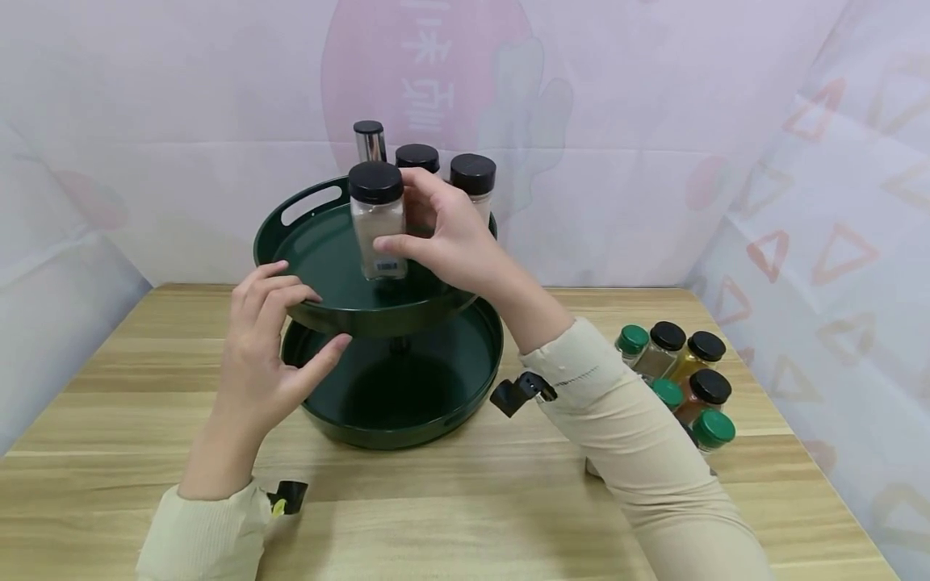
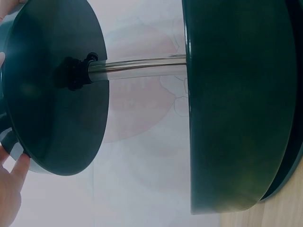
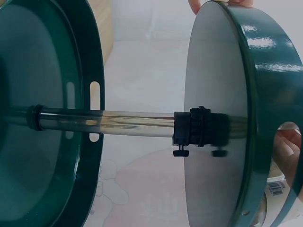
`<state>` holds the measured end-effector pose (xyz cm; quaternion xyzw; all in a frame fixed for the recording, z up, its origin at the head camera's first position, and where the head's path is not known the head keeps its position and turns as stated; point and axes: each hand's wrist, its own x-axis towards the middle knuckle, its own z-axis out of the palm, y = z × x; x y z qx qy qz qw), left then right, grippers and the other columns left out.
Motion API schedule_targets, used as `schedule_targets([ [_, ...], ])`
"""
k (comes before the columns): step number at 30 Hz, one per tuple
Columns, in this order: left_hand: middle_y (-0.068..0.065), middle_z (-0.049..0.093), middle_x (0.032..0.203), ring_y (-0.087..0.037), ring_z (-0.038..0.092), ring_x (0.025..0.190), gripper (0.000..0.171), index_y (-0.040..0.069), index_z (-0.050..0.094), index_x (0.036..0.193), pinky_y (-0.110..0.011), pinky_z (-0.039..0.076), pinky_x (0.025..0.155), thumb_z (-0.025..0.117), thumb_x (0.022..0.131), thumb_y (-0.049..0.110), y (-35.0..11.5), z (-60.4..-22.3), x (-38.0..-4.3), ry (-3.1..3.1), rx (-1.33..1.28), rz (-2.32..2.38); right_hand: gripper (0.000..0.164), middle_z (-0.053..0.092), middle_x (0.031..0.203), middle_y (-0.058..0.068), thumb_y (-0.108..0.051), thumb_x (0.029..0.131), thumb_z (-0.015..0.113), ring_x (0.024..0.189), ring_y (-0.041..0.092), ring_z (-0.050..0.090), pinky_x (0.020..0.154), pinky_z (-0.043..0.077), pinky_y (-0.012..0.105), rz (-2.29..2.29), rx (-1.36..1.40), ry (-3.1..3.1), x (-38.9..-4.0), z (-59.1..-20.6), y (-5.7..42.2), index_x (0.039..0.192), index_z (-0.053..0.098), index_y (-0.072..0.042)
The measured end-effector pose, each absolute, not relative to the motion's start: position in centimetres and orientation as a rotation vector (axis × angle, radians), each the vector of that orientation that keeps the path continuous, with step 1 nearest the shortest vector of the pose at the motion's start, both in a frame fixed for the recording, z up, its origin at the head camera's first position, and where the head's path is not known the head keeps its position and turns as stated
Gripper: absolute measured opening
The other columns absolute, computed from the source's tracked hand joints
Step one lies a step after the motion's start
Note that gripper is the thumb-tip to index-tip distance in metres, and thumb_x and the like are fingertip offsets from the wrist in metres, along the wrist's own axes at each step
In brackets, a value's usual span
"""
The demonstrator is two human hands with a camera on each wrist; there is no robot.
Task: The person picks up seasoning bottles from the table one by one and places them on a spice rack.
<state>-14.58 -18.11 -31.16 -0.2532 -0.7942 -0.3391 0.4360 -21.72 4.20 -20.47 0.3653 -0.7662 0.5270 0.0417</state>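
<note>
Wide wooden table (image 1: 450, 524) under me, bare along its front edge! On it the 2 green trays: lower tray (image 1: 395, 437), its floor open to the rim, then upper tray (image 1: 378, 324), with open floor on its left side beside the handle slot. A silver pole (image 3: 137, 123) joins them, clear space all around it. My left hand (image 1: 265, 347) grips the upper tray's near-left rim, fingers hooked over the edge, thumb lower down. My right hand (image 1: 454, 234) reaches in, pinching the clear jar (image 1: 376, 222) over the upper tray's middle; whether its base touches, I can't tell. Just behind: 2 black-lidded jars (image 1: 473, 175) and a slim silver-topped container (image 1: 371, 145). Green- and black-lidded jars (image 1: 712, 429) crowd the right, partly hidden by my sleeve (image 1: 632, 436).
</note>
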Motion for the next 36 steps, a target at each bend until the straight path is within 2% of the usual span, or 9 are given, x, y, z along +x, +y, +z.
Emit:
schedule_targets([
  [9, -0.021, 0.058, 0.11, -0.042, 0.043, 0.133, 0.065, -0.002, 0.06, 0.104, -0.053, 0.03, 0.118, 0.059, 0.09, 0.062, -18.1, -31.08, -14.52, -1.994, -0.629, -0.837, 0.059, 0.062, 0.126, 0.014, -0.004, 0.086, 0.076, 0.107, 0.021, 0.066, 0.1, 0.053, 0.026, 1.59, 1.07, -2.41, -21.74, -20.46, 3.88, 0.139, 0.049, -0.003],
  [21, -0.021, 0.058, 0.11, -0.042, 0.043, 0.133, 0.065, -0.001, 0.061, 0.105, -0.052, 0.03, 0.118, 0.06, 0.09, 0.063, -18.13, -31.2, -14.42, -1.996, -0.624, -0.835, 0.06, 0.06, 0.125, 0.01, -0.007, 0.084, 0.079, 0.105, 0.017, 0.064, 0.096, 0.053, 0.022, 1.477, 1.061, -2.503, -21.68, -20.48, 3.64, 0.135, 0.048, -0.004],
  [29, -0.021, 0.058, 0.11, -0.042, 0.043, 0.132, 0.066, -0.001, 0.061, 0.104, -0.052, 0.03, 0.118, 0.06, 0.089, 0.063, -18.28, -31.31, -14.27, -1.992, -0.623, -0.844, 0.06, 0.059, 0.12, 0.009, -0.01, 0.084, 0.079, 0.1, 0.016, 0.061, 0.09, 0.053, 0.021, 1.4, 1.059, -2.551, -21.44, -20.54, 3.43, 0.135, 0.047, -0.005],
  [36, -0.021, 0.058, 0.109, -0.043, 0.043, 0.131, 0.065, -0.002, 0.061, 0.103, -0.051, 0.03, 0.118, 0.062, 0.089, 0.061, -18.27, -31.38, -14.28, -1.975, -0.631, -0.847, 0.062, 0.062, 0.114, 0.007, -0.014, 0.084, 0.08, 0.095, 0.015, 0.059, 0.078, 0.047, 0.023, 1.235, 1.043, -2.589, -21.43, -20.56, 3.44, 0.137, 0.046, -0.007],
])
